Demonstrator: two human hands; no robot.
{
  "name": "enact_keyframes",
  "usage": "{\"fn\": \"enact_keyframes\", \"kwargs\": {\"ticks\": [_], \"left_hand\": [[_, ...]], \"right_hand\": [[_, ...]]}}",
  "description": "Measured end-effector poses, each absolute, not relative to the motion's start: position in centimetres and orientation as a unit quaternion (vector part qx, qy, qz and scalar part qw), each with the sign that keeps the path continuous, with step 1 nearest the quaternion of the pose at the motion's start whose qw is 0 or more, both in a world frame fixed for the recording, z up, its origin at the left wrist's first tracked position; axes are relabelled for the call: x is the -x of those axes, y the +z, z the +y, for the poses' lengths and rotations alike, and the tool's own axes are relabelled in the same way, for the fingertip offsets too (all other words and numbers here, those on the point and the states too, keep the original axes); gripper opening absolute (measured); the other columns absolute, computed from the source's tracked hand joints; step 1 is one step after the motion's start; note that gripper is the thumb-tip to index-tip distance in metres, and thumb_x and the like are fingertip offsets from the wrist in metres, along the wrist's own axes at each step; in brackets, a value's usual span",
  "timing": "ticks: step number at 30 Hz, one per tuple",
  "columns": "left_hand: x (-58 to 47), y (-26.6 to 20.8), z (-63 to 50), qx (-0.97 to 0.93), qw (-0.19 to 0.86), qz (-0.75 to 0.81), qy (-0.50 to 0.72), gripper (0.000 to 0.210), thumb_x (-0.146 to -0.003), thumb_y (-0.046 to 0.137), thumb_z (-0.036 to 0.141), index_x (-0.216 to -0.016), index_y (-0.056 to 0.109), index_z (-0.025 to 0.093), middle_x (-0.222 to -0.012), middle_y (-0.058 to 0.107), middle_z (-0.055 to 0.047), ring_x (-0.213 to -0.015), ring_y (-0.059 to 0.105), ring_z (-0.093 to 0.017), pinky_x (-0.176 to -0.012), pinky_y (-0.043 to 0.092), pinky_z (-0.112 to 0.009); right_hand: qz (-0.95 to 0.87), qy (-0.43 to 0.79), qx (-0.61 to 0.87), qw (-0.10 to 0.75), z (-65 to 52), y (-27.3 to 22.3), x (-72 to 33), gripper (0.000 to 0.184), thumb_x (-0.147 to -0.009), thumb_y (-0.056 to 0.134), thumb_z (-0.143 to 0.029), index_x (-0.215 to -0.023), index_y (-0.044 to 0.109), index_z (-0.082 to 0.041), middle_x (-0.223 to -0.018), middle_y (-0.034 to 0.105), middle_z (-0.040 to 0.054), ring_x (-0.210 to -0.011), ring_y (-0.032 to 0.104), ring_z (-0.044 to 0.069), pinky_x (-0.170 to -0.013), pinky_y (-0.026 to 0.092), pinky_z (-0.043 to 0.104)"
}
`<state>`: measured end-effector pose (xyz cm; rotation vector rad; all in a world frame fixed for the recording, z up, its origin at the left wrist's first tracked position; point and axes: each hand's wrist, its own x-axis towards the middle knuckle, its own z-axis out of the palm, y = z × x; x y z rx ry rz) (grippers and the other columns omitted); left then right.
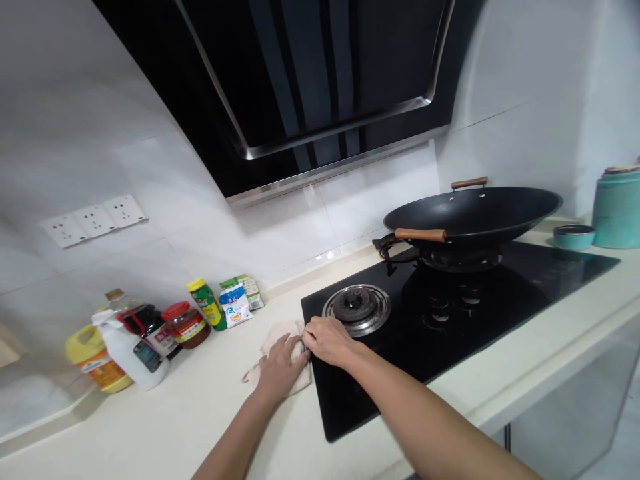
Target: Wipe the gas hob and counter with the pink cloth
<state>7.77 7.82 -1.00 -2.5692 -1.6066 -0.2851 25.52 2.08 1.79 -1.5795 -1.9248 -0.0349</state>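
Observation:
A pale pink cloth lies bunched on the countertop, against the left edge of the black gas cooktop. My left hand presses down on it with bent fingers gripping the folds. Right beside it, my right hand is closed at the cooktop's left edge, its fingertips meeting the cloth and my left fingers. Whatever those right fingers pinch is hidden. Just behind my right hand sits the bare left burner with its metal ring.
A large black wok with wooden handles rests over the right burner. Seasoning bags, a red-lidded jar and a white spray bottle stand left. The range hood overhangs. A teal canister is far right.

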Motion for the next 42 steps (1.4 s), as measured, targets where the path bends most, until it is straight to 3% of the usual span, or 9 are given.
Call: {"fn": "enact_keyframes", "kwargs": {"ticks": [7, 22, 42], "left_hand": [[-7.3, -1.0, 8.2, 0.85, 0.047, -0.512, -0.114, 0.042, -0.095, 0.043, 0.043, -0.135, 0.051, 0.033, -0.15, 0.046, -0.006, -0.139, 0.041, -0.025, -0.108, 0.036, -0.049], [-3.1, -0.1, 9.6, 0.783, 0.027, -0.612, -0.107, 0.045, -0.09, 0.04, 0.047, -0.131, 0.053, 0.035, -0.148, 0.047, -0.006, -0.133, 0.045, -0.033, -0.103, 0.036, -0.062], [-4.0, 0.2, 8.5, 0.785, 0.042, -0.611, -0.096, 0.047, -0.09, 0.042, 0.046, -0.134, 0.053, 0.031, -0.146, 0.047, -0.01, -0.129, 0.047, -0.034, -0.104, 0.033, -0.06]], "right_hand": [[-0.739, -0.018, 0.598, 0.31, 2.1, 1.7, -25.6, 0.036, -0.098, 0.041, -0.033, -0.09, 0.073, -0.02, -0.096, 0.071, 0.005, -0.083, 0.063, 0.016, -0.071, 0.037, 0.027], [-0.748, 0.013, 0.603, 0.275, 2.5, 0.7, -25.5, 0.037, -0.097, 0.041, -0.032, -0.086, 0.073, -0.018, -0.094, 0.07, 0.0061, -0.082, 0.061, 0.016, -0.07, 0.035, 0.027], [-0.763, 0.062, 0.596, 0.24, 2.7, -0.6, -25.1, 0.026, -0.093, 0.047, -0.028, -0.09, 0.071, -0.019, -0.098, 0.068, 0.0051, -0.085, 0.062, 0.017, -0.066, 0.033, 0.027]]}}
